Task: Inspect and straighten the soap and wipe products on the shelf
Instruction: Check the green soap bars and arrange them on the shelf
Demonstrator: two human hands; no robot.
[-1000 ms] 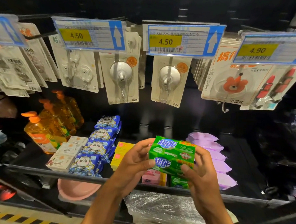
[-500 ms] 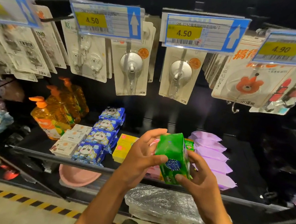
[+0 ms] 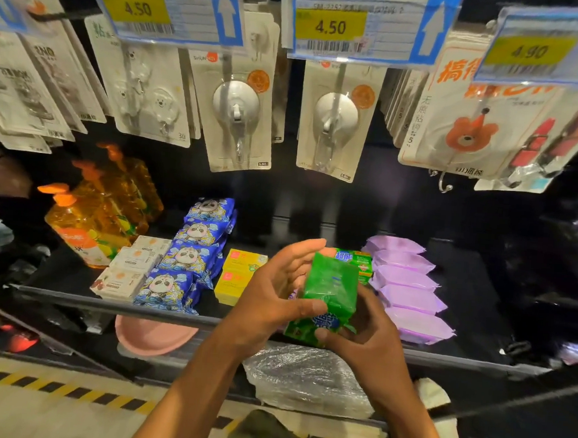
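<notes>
Green soap pack [image 3: 331,285] stood up on its end, held tight in my left hand [image 3: 272,295] and right hand [image 3: 368,338], its shelf [image 3: 106,301] row just behind.

Both forearms are seen bare from the lower edge up to the left hand [image 3: 272,299] and the right hand [image 3: 368,335]. A short, plain nail is shown on the left thumb. Between the arms, olive-green clothing [image 3: 251,424] is glimpsed; its kind cannot be told.
</notes>
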